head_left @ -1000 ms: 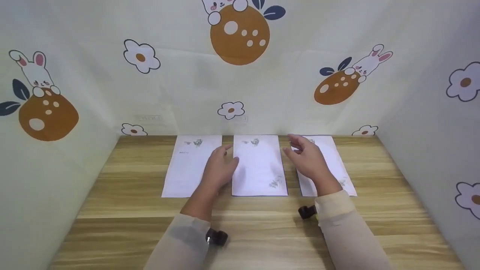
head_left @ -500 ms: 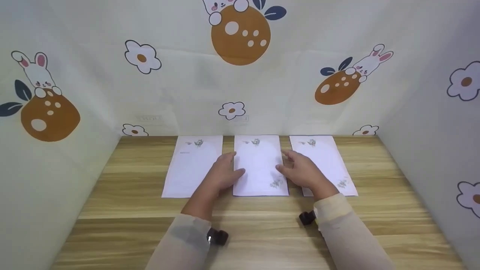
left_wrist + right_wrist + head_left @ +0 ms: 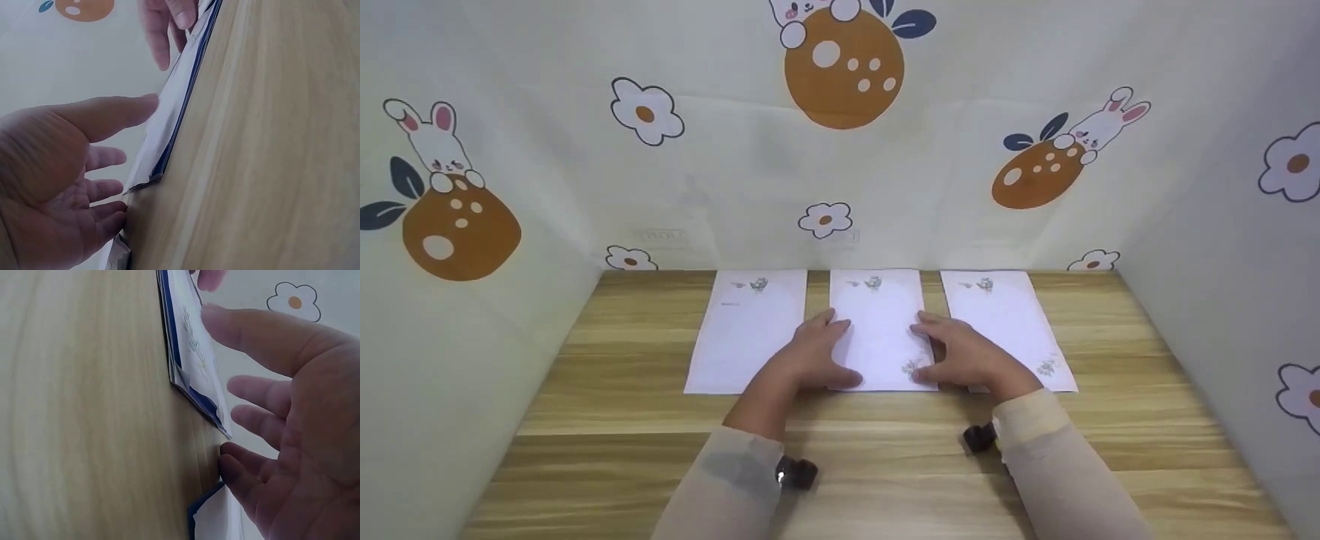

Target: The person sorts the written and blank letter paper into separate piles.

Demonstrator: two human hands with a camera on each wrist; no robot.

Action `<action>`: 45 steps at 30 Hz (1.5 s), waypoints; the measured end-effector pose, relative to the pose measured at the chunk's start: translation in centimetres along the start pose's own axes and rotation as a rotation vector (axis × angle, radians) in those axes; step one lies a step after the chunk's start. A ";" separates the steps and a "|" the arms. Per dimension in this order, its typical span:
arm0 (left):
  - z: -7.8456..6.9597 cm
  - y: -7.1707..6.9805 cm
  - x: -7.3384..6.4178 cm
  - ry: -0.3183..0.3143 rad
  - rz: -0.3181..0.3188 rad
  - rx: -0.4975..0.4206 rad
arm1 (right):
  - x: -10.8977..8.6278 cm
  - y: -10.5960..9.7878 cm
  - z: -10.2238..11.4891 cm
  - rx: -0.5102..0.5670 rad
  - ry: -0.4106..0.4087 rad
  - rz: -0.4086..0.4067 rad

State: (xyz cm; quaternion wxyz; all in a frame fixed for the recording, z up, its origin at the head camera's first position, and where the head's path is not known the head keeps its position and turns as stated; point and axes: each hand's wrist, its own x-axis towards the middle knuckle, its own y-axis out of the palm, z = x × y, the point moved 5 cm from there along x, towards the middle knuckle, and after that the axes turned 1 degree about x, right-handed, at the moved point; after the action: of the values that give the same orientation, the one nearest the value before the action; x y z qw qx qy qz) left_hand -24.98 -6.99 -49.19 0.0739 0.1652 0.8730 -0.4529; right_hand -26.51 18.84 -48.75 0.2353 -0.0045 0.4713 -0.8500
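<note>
The middle paper pad [image 3: 883, 341], white with small printed drawings at top and lower right, lies flat on the table. Wrist views show it as a thin stack with a dark blue layer below the white top sheet. My left hand [image 3: 814, 355] is at its left edge, thumb over the lower left corner. Opposite, my right hand [image 3: 969, 352] is at the right edge, its thumb by the lower right drawing. Both hands have loosely spread fingers and neither grips the pad. Whether the fingertips touch it, I cannot tell.
A similar left paper pad [image 3: 746, 330] and right paper pad [image 3: 997, 315] lie on either side, partly under my hands and forearms. The wood-grain table [image 3: 885, 465] meets a patterned cloth wall [image 3: 720, 172] behind the pads. A small black camera sits at each wrist.
Both hands have come down and toward me, closing in on the middle pad from its two sides. The right hand has left the right pad's top. The pads lie where they were.
</note>
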 end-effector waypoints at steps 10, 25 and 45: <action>-0.2 0.8 -0.1 0.045 0.034 0.127 | -0.2 0.4 -0.1 -0.034 -0.003 0.006; -0.5 0.4 -0.1 0.039 -0.051 0.095 | 0.0 0.2 0.1 0.002 0.011 -0.069; -1.6 0.3 -0.2 -0.004 -0.114 0.089 | 0.5 0.1 0.7 0.088 0.078 -0.206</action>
State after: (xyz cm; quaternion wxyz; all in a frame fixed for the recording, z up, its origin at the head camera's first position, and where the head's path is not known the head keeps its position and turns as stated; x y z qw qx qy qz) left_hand -24.69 -5.58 -48.50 0.0425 0.1173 0.8599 -0.4950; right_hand -26.71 18.00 -48.55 0.1280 -0.0095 0.4393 -0.8891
